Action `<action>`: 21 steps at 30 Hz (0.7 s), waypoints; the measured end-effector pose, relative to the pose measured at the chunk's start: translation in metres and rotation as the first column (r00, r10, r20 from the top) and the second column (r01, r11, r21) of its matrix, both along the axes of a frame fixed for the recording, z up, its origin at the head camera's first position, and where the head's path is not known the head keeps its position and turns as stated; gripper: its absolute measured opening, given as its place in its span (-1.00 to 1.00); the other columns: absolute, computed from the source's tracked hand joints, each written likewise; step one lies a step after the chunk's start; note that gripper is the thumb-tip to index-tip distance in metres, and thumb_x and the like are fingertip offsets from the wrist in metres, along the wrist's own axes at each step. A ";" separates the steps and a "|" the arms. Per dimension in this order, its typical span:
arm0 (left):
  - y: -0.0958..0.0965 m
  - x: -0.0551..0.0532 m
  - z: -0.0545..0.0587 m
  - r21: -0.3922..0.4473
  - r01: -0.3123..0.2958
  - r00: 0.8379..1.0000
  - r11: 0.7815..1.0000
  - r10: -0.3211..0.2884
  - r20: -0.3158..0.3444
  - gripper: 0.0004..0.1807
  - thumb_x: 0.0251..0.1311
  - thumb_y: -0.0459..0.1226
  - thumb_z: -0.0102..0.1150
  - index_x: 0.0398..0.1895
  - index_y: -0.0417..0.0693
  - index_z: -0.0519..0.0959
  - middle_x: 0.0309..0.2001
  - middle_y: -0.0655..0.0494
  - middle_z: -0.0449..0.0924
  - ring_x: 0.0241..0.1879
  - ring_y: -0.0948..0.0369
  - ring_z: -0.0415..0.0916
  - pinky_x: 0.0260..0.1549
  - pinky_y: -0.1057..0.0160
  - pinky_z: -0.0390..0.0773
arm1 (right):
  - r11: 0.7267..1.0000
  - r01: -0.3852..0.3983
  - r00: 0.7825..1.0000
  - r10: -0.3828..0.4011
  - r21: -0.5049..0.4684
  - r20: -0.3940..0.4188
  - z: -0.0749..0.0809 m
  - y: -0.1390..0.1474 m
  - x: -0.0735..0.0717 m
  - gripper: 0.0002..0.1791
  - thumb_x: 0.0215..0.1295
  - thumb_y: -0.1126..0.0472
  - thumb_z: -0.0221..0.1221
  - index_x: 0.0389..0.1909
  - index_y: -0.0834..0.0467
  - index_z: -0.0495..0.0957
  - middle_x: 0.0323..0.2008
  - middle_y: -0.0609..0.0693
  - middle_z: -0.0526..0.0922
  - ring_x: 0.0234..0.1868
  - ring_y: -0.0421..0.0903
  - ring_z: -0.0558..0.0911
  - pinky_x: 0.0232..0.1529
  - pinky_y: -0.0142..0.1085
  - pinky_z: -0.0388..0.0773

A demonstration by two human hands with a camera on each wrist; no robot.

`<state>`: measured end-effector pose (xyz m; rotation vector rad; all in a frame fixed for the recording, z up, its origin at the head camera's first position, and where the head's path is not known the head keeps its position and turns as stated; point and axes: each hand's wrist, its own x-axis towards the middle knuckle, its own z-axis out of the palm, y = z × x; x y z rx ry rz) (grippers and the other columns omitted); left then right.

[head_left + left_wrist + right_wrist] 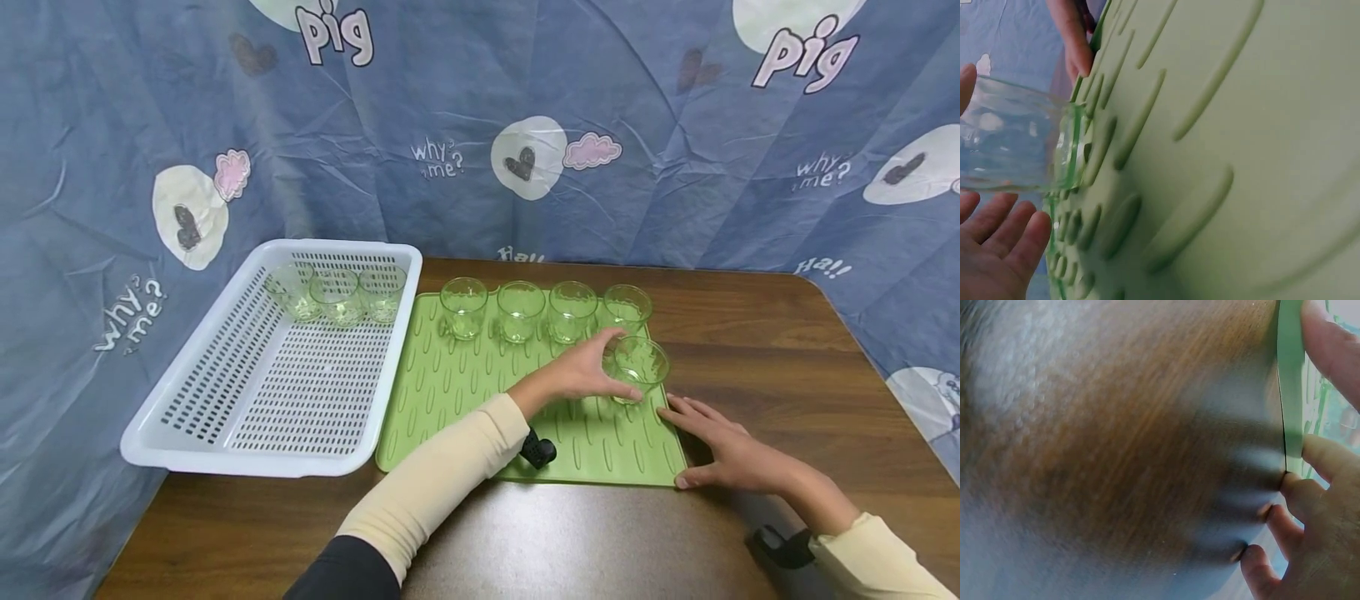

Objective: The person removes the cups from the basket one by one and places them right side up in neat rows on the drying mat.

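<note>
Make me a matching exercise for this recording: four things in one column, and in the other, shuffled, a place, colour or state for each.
Things
1. Left hand
2. Right hand
3. Basket
4. Mat

Places, colours, states
A. Left of the mat, three glasses at its far end
B. Curled round a single glass
C. Green, a row of four glasses along its far side
D. Touching the mat's right edge

Pairs: 1-B, 2-D, 3-A, 4-C
</note>
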<state>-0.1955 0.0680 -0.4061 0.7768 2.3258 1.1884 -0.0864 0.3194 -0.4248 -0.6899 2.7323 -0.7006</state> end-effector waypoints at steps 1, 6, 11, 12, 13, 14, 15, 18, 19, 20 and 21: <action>-0.002 0.000 0.002 0.005 -0.010 1.000 1.000 0.010 -0.008 0.12 -0.03 0.02 0.51 0.56 0.10 0.04 0.45 0.03 0.33 0.38 0.03 0.37 0.36 0.02 0.42 | 1.000 0.000 1.000 0.000 -0.001 0.000 0.001 0.000 0.000 0.01 -0.05 -0.13 0.46 0.44 0.13 0.30 0.48 0.35 0.16 0.41 0.43 0.15 0.13 0.57 0.13; -0.012 0.002 0.017 0.112 -0.105 0.990 0.988 0.115 -0.084 -0.12 0.19 0.08 0.30 0.51 0.04 0.16 0.37 0.11 0.42 0.35 0.11 0.39 0.29 0.09 0.48 | 1.000 0.000 1.000 0.000 -0.005 -0.001 0.000 0.001 0.001 0.00 -0.04 -0.13 0.45 0.43 0.14 0.30 0.48 0.35 0.16 0.42 0.40 0.15 0.13 0.56 0.14; -0.025 0.006 0.054 0.309 -0.209 0.927 0.928 0.289 -0.240 -0.51 0.37 -0.08 0.11 0.29 -0.05 0.41 0.15 0.08 0.58 0.15 0.18 0.50 0.10 0.28 0.57 | 1.000 0.011 1.000 -0.011 -0.017 -0.005 -0.005 0.003 0.006 0.00 -0.02 -0.14 0.45 0.44 0.11 0.29 0.50 0.31 0.15 0.54 0.07 0.04 0.10 0.55 0.16; -0.029 0.006 0.065 0.339 -0.225 0.913 0.914 0.319 -0.255 -0.56 0.38 -0.14 0.10 0.25 -0.07 0.44 0.12 0.08 0.60 0.13 0.18 0.51 0.08 0.34 0.56 | 1.000 0.009 1.000 -0.009 -0.020 -0.010 -0.007 0.004 0.007 0.00 -0.01 -0.14 0.45 0.44 0.11 0.29 0.50 0.31 0.15 0.56 -0.05 0.00 0.08 0.54 0.17; -0.034 0.006 0.077 0.368 -0.235 0.901 0.899 0.344 -0.264 -0.61 0.37 -0.18 0.10 0.21 -0.10 0.46 0.09 0.05 0.61 0.09 0.19 0.52 0.06 0.39 0.56 | 1.000 0.007 1.000 -0.008 -0.020 -0.016 -0.008 0.005 0.008 -0.01 -0.01 -0.14 0.44 0.45 0.09 0.28 0.50 0.30 0.15 0.56 -0.19 -0.05 0.07 0.54 0.18; -0.040 0.006 0.088 0.385 -0.249 0.890 0.889 0.367 -0.272 -0.63 0.36 -0.21 0.11 0.18 -0.10 0.48 0.08 0.05 0.62 0.07 0.20 0.52 0.03 0.45 0.54 | 1.000 0.006 1.000 -0.006 -0.022 -0.020 -0.008 0.005 0.008 -0.01 0.00 -0.14 0.44 0.45 0.08 0.28 0.50 0.29 0.15 0.55 -0.32 -0.09 0.07 0.54 0.19; -0.047 0.005 0.100 0.399 -0.259 0.878 0.880 0.386 -0.282 -0.65 0.35 -0.23 0.12 0.16 -0.11 0.50 0.07 0.04 0.62 0.05 0.20 0.53 0.01 0.47 0.53 | 1.000 0.004 1.000 -0.005 -0.022 -0.024 -0.009 0.006 0.008 -0.01 0.00 -0.14 0.44 0.45 0.08 0.27 0.51 0.28 0.15 0.52 -0.40 -0.13 0.06 0.54 0.19; -0.070 0.003 0.133 0.378 -0.289 0.854 0.879 0.415 -0.313 -0.67 0.33 -0.24 0.15 0.13 -0.09 0.53 0.09 0.06 0.61 0.05 0.21 0.51 0.02 0.46 0.53 | 1.000 -0.003 1.000 0.002 -0.026 -0.031 -0.008 0.005 0.006 -0.01 0.00 -0.13 0.45 0.46 0.06 0.27 0.51 0.28 0.15 0.49 -0.50 -0.16 0.08 0.52 0.19; -0.079 0.003 0.143 0.354 -0.297 0.841 0.887 0.419 -0.342 -0.67 0.32 -0.22 0.15 0.12 -0.07 0.54 0.09 0.08 0.60 0.05 0.23 0.49 0.03 0.43 0.52 | 1.000 -0.007 0.999 0.006 -0.027 -0.034 -0.008 0.005 0.004 -0.01 0.00 -0.13 0.45 0.46 0.06 0.27 0.51 0.28 0.15 0.49 -0.49 -0.16 0.08 0.52 0.19; -0.087 0.002 0.152 0.326 -0.303 0.828 0.895 0.417 -0.375 -0.67 0.32 -0.21 0.16 0.11 -0.05 0.55 0.10 0.11 0.60 0.05 0.23 0.48 0.04 0.40 0.52 | 1.000 -0.010 0.999 0.009 -0.030 -0.036 -0.008 0.004 0.003 -0.01 0.00 -0.12 0.45 0.46 0.06 0.28 0.51 0.29 0.15 0.49 -0.47 -0.15 0.09 0.51 0.18; -0.096 0.001 0.160 0.296 -0.304 0.815 0.905 0.408 -0.411 -0.68 0.32 -0.21 0.16 0.11 -0.05 0.55 0.10 0.12 0.60 0.06 0.22 0.49 0.06 0.36 0.50 | 0.999 -0.014 0.999 0.013 -0.030 -0.038 -0.008 0.003 0.002 -0.01 0.00 -0.12 0.45 0.46 0.06 0.27 0.51 0.28 0.15 0.50 -0.46 -0.14 0.09 0.51 0.18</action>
